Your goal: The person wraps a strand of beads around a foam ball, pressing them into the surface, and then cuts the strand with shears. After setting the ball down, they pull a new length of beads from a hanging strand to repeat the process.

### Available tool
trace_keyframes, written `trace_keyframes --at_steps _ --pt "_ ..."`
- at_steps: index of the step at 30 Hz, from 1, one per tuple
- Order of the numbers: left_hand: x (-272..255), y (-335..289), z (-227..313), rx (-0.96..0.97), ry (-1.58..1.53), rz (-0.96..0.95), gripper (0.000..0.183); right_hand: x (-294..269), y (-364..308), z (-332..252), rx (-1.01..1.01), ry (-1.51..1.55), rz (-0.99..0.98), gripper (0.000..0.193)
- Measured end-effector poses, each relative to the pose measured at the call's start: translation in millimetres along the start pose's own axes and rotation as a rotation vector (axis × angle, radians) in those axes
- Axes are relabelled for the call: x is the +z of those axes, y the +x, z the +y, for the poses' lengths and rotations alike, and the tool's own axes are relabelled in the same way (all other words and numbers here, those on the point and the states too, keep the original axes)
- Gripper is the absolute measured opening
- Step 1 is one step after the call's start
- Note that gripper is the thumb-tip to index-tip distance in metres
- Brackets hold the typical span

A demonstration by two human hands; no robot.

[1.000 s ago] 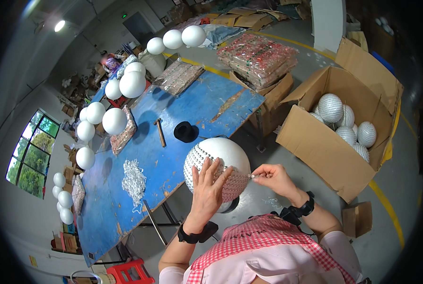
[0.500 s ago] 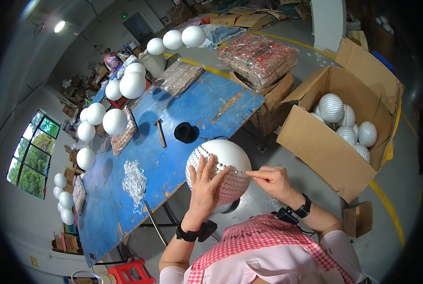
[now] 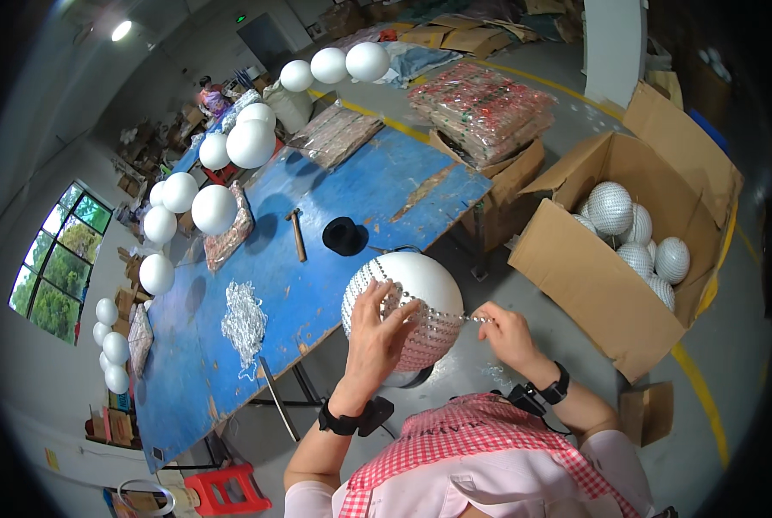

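A big white ball (image 3: pixel 425 278) stands in front of me on a dark round base, its lower part and left side wrapped in rows of shiny silver beads. My left hand (image 3: pixel 373 332) rests against the ball's left front, fingers apart and bent, fingertips touching the bead rows. My right hand (image 3: pixel 505 335) is just right of the ball, thumb and forefinger pinching a silver bead chain (image 3: pixel 474 319). That chain runs short and taut from the ball's side to my fingers.
The blue table (image 3: pixel 308 285) holds a hammer (image 3: pixel 297 235), a black cup-like object (image 3: pixel 343 236) and a heap of silver chain (image 3: pixel 243 324). Plain white balls (image 3: pixel 214 210) stand along its far side. At right, a cardboard box (image 3: pixel 593 285) contains several bead-wrapped balls (image 3: pixel 610 207).
My right hand has moved a little to the right, away from the ball, and more chain shows at its fingers. My left fingers are more bent. The whole view has shifted slightly.
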State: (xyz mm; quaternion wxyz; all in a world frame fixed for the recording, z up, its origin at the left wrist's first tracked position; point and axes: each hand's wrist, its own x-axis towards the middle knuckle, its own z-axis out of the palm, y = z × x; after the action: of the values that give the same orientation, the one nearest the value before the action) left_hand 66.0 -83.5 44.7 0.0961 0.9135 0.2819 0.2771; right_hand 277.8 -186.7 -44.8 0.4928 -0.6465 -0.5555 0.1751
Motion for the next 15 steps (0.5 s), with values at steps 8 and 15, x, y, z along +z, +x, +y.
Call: trace_keyframes --at_steps 8,15 --pt "1.7 0.7 -0.5 0.013 0.065 -0.058 0.04 -31.5 -9.6 -46.7 0.232 0.682 -0.094 0.011" --pt "-3.0 0.7 4.1 -0.013 0.057 -0.108 0.044 -23.6 -7.7 -27.2 0.386 0.658 -0.193 0.012"
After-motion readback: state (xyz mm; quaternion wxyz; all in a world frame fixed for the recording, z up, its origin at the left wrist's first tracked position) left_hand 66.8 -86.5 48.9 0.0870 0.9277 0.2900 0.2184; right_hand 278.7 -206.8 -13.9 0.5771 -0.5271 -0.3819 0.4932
